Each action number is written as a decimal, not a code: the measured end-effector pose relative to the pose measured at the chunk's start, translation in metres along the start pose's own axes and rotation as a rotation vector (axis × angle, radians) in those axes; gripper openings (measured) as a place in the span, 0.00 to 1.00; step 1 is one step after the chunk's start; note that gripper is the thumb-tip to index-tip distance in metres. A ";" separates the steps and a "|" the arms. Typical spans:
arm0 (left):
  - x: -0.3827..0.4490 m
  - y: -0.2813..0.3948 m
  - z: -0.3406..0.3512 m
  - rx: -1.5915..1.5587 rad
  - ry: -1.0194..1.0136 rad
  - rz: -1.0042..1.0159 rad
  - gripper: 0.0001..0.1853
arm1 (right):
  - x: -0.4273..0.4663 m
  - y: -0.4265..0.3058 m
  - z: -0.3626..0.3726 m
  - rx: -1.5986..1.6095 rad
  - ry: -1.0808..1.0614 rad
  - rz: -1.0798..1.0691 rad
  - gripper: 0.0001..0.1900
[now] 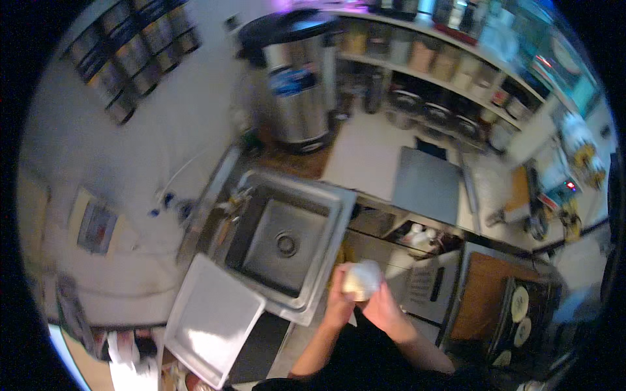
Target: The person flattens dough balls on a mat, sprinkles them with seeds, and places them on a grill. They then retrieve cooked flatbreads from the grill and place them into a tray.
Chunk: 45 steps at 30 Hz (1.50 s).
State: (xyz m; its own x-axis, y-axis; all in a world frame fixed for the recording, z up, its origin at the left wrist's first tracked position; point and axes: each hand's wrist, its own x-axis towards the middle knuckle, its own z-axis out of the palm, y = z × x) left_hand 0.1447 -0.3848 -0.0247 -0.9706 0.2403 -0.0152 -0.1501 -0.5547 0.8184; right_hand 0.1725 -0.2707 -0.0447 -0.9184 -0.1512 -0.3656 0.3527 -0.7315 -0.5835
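Note:
Between my two hands, close in front of my body, is a pale, rounded object (362,280) with a yellowish lower side; blur hides what it is. My left hand (340,298) grips its left side, and my right hand (384,305) grips its right side. Both hands are just right of a stainless steel sink (286,244) whose basin shows a round drain.
A white plastic tray (220,313) lies left of the sink. Beyond stand a steel trash can (298,107), a counter with a grey board (426,183), and shelves of containers (440,63). Several pale round pieces (520,304) lie on a dark surface at right.

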 end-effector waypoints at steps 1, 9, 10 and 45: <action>0.012 -0.003 0.026 0.360 -0.116 0.037 0.35 | 0.005 -0.026 0.008 0.160 -0.117 -0.035 0.26; 0.072 -0.025 0.176 0.876 -0.218 0.367 0.16 | -0.040 -0.167 -0.040 0.158 0.265 -0.675 0.15; 0.071 -0.027 0.193 0.848 -0.273 0.348 0.16 | -0.041 -0.171 -0.049 0.186 0.360 -0.775 0.13; 0.280 -0.072 0.227 0.893 -0.415 -0.152 0.06 | 0.075 -0.298 -0.169 0.472 0.370 -0.293 0.26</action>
State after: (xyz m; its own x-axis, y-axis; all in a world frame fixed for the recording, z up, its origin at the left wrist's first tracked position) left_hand -0.0736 -0.0973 0.0426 -0.7842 0.6134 -0.0931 0.0951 0.2672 0.9590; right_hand 0.0284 0.0486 -0.0209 -0.8126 0.2750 -0.5138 -0.0961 -0.9328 -0.3473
